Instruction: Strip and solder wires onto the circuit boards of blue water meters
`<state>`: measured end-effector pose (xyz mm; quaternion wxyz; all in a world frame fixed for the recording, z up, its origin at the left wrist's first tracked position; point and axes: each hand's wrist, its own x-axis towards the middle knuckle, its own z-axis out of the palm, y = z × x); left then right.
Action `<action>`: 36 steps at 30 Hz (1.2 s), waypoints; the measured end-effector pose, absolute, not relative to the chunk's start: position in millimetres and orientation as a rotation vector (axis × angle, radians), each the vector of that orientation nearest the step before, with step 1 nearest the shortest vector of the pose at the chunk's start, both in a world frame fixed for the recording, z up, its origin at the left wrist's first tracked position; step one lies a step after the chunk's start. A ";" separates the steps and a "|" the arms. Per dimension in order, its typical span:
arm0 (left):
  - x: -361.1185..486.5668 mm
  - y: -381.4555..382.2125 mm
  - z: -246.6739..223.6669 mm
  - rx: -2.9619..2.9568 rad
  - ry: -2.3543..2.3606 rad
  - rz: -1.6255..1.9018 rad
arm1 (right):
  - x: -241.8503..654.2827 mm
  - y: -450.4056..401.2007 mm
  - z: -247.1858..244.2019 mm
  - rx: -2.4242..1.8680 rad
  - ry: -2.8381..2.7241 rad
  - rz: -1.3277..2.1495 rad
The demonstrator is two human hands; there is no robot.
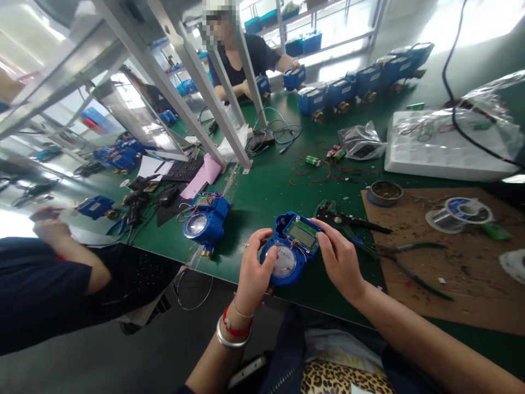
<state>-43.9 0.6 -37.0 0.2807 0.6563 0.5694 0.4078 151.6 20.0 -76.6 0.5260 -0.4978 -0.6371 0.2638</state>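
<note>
Between my two hands is a blue water meter [292,247], its electronics housing open to show a circuit board with a grey display [302,235] and thin wires. My left hand [259,262] grips the meter's left side, the thumb over its round clear dial. On the other side, my right hand [338,257] holds the display housing's right edge between thumb and fingers. A second blue water meter [207,219] with exposed wires stands to the left on the green table. Wire strippers [348,220] lie just beyond my right hand.
Brown cardboard [463,219] at right carries pliers [414,262], a solder spool [459,214] and a round tin [384,192]. Behind are a white foam tray [447,145], green batteries [312,160] and several blue meters [342,92]. Metal posts [205,82] rise at left; co-workers sit opposite and left.
</note>
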 end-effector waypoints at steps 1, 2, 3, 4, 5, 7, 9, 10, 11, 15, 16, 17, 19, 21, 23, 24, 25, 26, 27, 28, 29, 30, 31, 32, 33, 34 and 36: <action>-44.7 1.1 -39.6 1.711 1.514 1.090 | 151.2 19.8 -77.0 -1.195 -1.523 0.627; -45.3 1.4 -42.1 1.664 1.507 1.085 | 150.9 19.6 -77.1 -1.202 -1.523 0.622; -45.7 1.4 -44.4 1.615 1.502 1.076 | 150.6 19.4 -77.2 -1.209 -1.524 0.617; -45.9 1.2 -46.4 1.561 1.493 1.068 | 150.3 19.2 -77.0 -1.217 -1.524 0.613; -45.8 0.7 -48.1 1.502 1.481 1.069 | 150.2 19.0 -76.8 -1.226 -1.524 0.609; -45.0 -0.4 -50.5 1.374 1.438 1.088 | 149.9 18.7 -76.2 -1.245 -1.529 0.613; -43.7 -1.3 -51.7 1.250 1.399 1.107 | 149.5 18.4 -75.4 -1.263 -1.534 0.624; -43.2 -1.5 -52.0 1.195 1.391 1.109 | 149.4 18.3 -74.9 -1.271 -1.534 0.632; -42.8 -1.6 -52.3 1.147 1.387 1.104 | 149.1 18.1 -74.4 -1.278 -1.533 0.638; -42.8 -1.3 -54.8 1.018 1.385 1.070 | 148.4 16.5 -72.8 -1.304 -1.519 0.642; -43.0 -1.3 -55.8 1.002 1.377 1.062 | 148.3 16.0 -72.7 -1.307 -1.521 0.642; -43.2 -1.4 -56.7 0.990 1.365 1.056 | 148.4 15.6 -72.7 -1.309 -1.522 0.640; -43.1 -1.8 -58.0 0.972 1.328 1.054 | 148.5 14.9 -73.1 -1.308 -1.526 0.635; -42.5 -2.6 -58.1 0.951 1.286 1.065 | 148.4 14.7 -73.7 -1.309 -1.531 0.632; -41.5 -3.7 -57.1 0.928 1.248 1.082 | 148.1 14.8 -74.1 -1.311 -1.535 0.628; -41.0 -4.3 -56.5 0.916 1.233 1.089 | 147.9 14.9 -74.1 -1.313 -1.538 0.626; -40.5 -4.9 -55.8 0.907 1.222 1.093 | 147.8 14.9 -74.1 -1.315 -1.540 0.624; -40.2 -5.4 -55.2 0.901 1.215 1.096 | 147.8 14.9 -74.0 -1.317 -1.542 0.622; -39.9 -5.8 -54.8 0.897 1.213 1.098 | 148.0 14.8 -73.8 -1.319 -1.546 0.621; -39.7 -6.2 -54.4 0.895 1.213 1.101 | 148.1 14.7 -73.5 -1.323 -1.548 0.620; -39.7 -6.5 -54.2 0.893 1.215 1.105 | 148.3 14.5 -73.3 -1.327 -1.548 0.620; -39.6 -6.7 -54.0 0.892 1.217 1.109 | 148.5 14.4 -73.0 -1.330 -1.549 0.622; -39.6 -6.8 -53.9 0.890 1.219 1.110 | 148.5 14.2 -72.9 -1.333 -1.548 0.624; -39.6 -6.9 -53.6 0.888 1.219 1.110 | 148.5 14.2 -72.9 -1.335 -1.547 0.627; -39.6 -7.0 -53.3 0.886 1.217 1.109 | 148.4 14.2 -73.0 -1.336 -1.546 0.628; -39.4 -7.1 -52.9 0.882 1.216 1.107 | 148.3 14.2 -73.3 -1.335 -1.546 0.627; -38.7 -7.3 -51.9 0.876 1.216 1.104 | 148.2 14.2 -74.0 -1.334 -1.548 0.624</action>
